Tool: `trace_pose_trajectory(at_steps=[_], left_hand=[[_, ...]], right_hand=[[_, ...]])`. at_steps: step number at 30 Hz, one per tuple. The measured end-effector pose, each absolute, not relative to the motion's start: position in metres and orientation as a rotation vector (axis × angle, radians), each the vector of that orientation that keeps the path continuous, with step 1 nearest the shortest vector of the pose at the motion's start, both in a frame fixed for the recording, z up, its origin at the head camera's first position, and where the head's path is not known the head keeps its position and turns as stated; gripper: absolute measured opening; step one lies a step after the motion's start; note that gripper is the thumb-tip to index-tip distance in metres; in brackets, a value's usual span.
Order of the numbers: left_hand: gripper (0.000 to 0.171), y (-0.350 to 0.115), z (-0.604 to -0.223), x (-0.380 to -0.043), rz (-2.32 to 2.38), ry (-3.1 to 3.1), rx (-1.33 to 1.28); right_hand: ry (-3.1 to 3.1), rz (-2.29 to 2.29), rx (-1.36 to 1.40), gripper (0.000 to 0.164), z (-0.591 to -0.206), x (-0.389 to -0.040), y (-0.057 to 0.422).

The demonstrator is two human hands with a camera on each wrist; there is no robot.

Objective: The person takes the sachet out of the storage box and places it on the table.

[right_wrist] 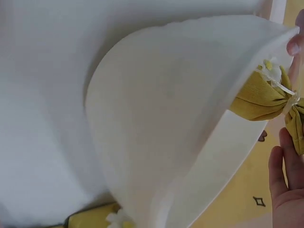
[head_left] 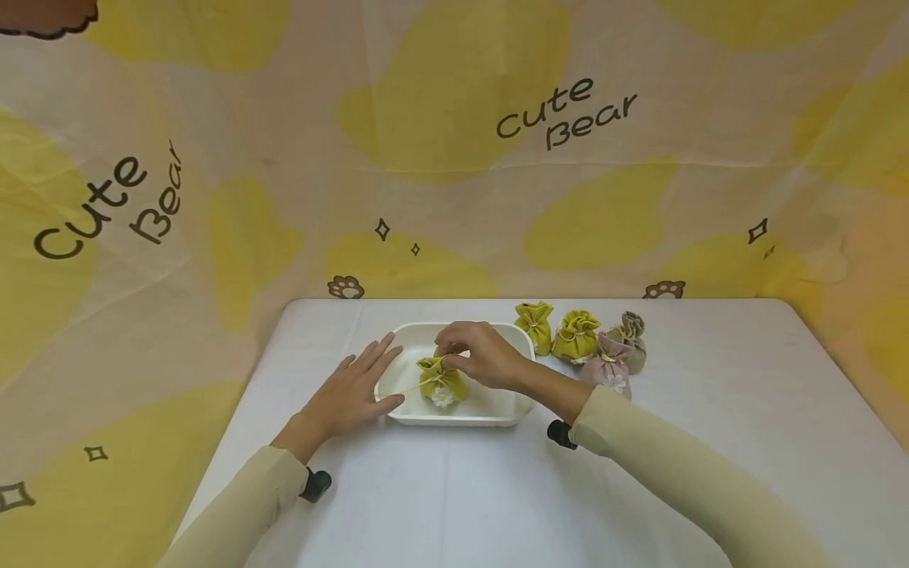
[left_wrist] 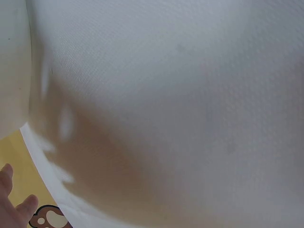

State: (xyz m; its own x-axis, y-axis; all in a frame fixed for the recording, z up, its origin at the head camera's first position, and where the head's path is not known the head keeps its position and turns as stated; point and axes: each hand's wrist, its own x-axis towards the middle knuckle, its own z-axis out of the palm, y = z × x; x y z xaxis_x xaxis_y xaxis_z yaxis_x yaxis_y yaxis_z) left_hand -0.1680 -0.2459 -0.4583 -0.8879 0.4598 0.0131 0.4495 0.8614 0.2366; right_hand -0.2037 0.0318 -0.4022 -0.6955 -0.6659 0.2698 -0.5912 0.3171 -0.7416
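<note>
A small mustard-yellow drawstring pouch (head_left: 439, 380) with a white flower stands in the white tray (head_left: 490, 420). From above, my right hand (head_left: 486, 355) pinches the pouch's gathered top; the right wrist view shows fingers (right_wrist: 286, 164) against the cloth near the tied neck. My left hand (head_left: 351, 394) has its fingers spread straight over the tray's left rim. A pale cord runs from the pouch's neck toward the left thumb. Fingertips (left_wrist: 26, 206) of the left hand appear at the corner of the left wrist view.
Right of the tray stand two more yellow pouches (head_left: 577, 338), a pink pouch (head_left: 605, 364) with a white flower and a grey-beige pouch (head_left: 637, 347). A white cloth covers the table (head_left: 426, 505). Patterned yellow fabric (head_left: 440, 102) hangs behind and at the sides.
</note>
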Motion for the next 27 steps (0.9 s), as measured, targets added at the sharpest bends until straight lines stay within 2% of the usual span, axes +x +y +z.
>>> trace_pose_trajectory(at_steps=[27], left_hand=[[0.081, -0.249, -0.454, -0.161, 0.357, 2.993, 0.742]], right_hand=[[2.661, -1.395, -1.228, 0.015, -0.354, -0.197, 0.121]])
